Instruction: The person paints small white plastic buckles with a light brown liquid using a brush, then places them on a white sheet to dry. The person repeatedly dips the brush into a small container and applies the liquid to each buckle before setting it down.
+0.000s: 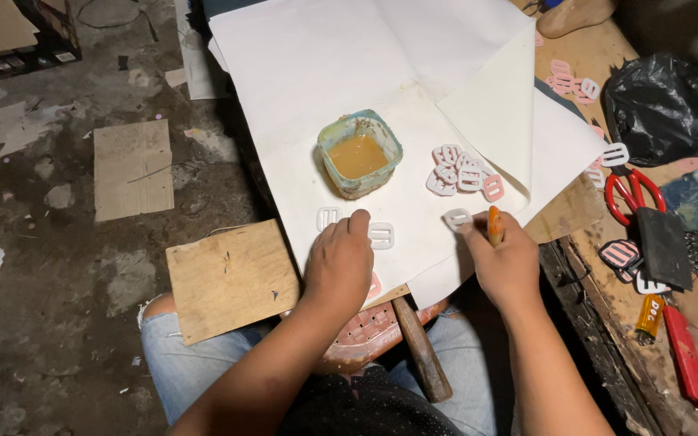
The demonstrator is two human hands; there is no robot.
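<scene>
Head view: right hand [509, 262] pinching buckle [457, 218] and brush [494, 226], glue cup [359, 153] up-left, nearer left hand [339, 262], fingertips flat on paper [325, 64].

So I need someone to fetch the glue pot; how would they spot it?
Find the large white paper sheet spread over the work surface. Near its middle stands a small squarish green plastic tub, the only container there, filled with amber liquid, left of the pile of white and pink plastic buckles.

so the square plastic tub of tan glue [359, 154] sits on the white paper sheet [325, 64], pile of flat plastic buckles [462, 172] just right of it, red-handled scissors [630, 192] further right on the wooden bench [599, 56].
</scene>
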